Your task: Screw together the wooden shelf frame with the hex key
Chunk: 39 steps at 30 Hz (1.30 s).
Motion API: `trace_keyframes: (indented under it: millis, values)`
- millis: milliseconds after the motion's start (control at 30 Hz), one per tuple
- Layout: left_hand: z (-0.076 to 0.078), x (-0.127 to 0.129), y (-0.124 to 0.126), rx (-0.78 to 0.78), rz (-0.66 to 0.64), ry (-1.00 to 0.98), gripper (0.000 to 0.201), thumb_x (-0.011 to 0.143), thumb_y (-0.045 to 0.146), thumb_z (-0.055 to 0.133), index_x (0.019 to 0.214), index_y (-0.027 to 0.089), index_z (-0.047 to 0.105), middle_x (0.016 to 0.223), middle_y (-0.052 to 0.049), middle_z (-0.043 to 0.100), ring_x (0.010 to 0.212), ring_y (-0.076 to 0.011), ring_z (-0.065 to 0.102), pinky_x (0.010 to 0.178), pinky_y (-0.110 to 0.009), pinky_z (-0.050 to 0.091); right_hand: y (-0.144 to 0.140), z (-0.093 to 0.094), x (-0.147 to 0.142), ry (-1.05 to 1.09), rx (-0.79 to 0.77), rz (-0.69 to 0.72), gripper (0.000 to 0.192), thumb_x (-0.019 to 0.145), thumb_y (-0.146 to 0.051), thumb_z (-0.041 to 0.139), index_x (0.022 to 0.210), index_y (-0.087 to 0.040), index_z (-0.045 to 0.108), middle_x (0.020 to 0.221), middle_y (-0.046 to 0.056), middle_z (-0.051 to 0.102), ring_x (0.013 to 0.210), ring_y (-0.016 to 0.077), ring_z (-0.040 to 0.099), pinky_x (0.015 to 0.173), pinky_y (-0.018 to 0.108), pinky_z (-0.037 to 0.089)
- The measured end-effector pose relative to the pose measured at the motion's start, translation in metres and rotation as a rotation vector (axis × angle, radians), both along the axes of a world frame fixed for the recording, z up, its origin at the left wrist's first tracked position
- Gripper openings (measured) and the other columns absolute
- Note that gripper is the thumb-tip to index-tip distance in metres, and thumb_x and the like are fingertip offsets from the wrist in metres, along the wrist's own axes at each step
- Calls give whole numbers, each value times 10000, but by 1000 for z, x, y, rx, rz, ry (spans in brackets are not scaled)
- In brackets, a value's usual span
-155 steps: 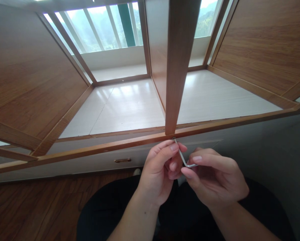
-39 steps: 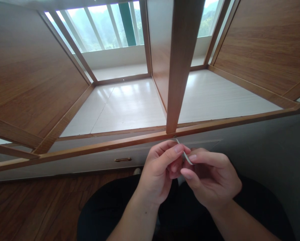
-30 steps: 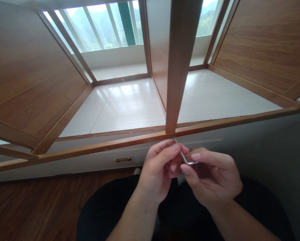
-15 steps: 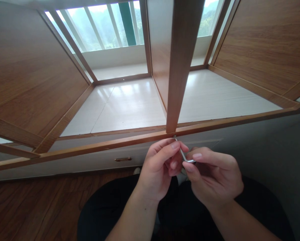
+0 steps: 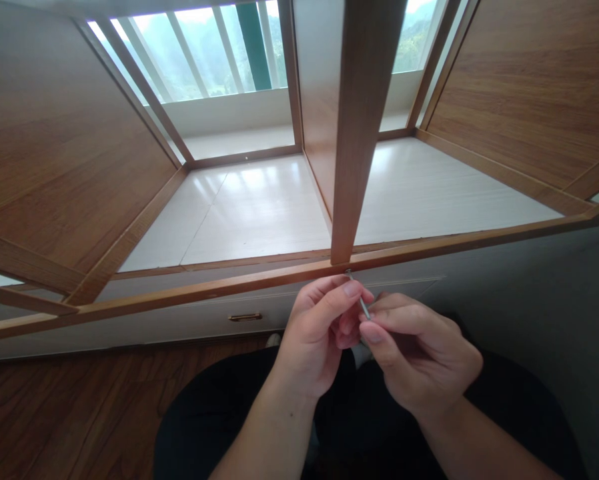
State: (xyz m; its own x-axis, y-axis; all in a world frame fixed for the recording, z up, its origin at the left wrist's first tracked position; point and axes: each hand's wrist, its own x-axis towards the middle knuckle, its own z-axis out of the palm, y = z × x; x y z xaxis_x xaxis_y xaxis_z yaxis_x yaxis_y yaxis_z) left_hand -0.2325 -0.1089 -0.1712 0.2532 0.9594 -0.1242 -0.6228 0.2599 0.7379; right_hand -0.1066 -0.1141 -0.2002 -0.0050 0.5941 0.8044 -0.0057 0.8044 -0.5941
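Where windows [image 5: 207, 53] glow, wooden frame [image 5: 362, 133], white surface [image 5: 249, 213]

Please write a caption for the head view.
Left hand and right hand hold a slim metal tool at the wooden rail.

Daylight enters a barred window [image 5: 204, 57] (hazy hills [image 5: 412, 52] beyond); the floor [image 5: 79, 407] is dark wood

The person wears black cloth legwear [image 5: 204, 407] and pale footwear [image 5: 273, 340], mostly hidden; the bare left forearm [image 5: 267, 427] bears a small, dark, round spot [image 5: 292, 415] near the wrist [image 5: 302, 387].
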Motion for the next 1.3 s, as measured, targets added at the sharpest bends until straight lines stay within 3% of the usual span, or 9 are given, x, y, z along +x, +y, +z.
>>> trace_keyframes:
  millis: [233,400,700,1133,1300]
  values:
    - [0,0,0,1,17,12,244,825,358,807,722,147,739,464,54,446,432,-54,334,447,-175,279,-1,1,-1,-26,-52,2,221,832,16,692,929,-176,745,774,26,750,643,154,669,599,305,584]
    - [1,0,-2,15,16,-1,225,859,340,786,745,149,757,482,55,431,447,-52,333,457,-186,250,-2,-5,0,-11,-47,-42,238,831,-26,722,1011,-182,719,725,5,687,625,146,619,591,302,569]
    - [3,-1,-5,41,-14,19,239,900,336,743,758,145,777,486,54,399,465,-54,304,477,-211,204,0,-12,1,59,-7,-31,468,766,5,771,1187,-170,665,830,25,701,682,162,650,603,308,580]
    - [2,-2,-4,32,-26,-24,214,902,318,740,771,156,792,482,59,385,454,-48,303,456,-189,193,-1,-17,1,29,1,-87,469,797,-3,752,1200,-218,649,872,34,731,807,207,724,625,326,631]
    - [1,-3,-4,39,-32,-50,211,900,312,740,776,150,795,491,61,382,456,-46,312,459,-180,227,-1,-15,1,36,2,-84,479,777,28,749,1185,-207,660,886,32,728,685,160,670,576,310,619]
